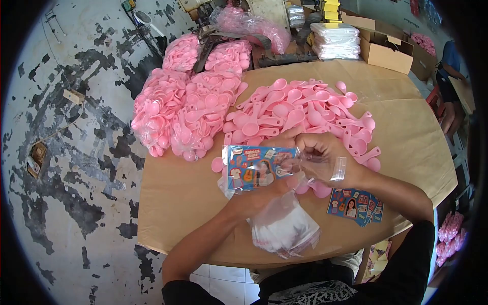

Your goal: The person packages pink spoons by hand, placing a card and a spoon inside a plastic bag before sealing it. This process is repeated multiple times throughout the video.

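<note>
A blue printed card (244,165), with a picture of a person and a guitar on it, appears to be inside a clear plastic bag. My left hand (282,187) reaches in from below and grips the bag with the card. My right hand (328,152) is closed at the card's right end, fingers curled on the clear plastic; the fingertips are partly hidden. A clear plastic flap (339,169) shows by my right wrist. Just below my hands lies a stack of clear plastic bags (284,226). More blue cards (351,203) lie fanned near my right forearm.
A large heap of loose pink spoons (297,109) spreads behind my hands. Filled bags of pink spoons (175,114) stand at the back left of the brown-covered table (188,213). Packs of clear plastic (335,40) and a cardboard box (386,51) are behind. Another person (450,66) is at far right.
</note>
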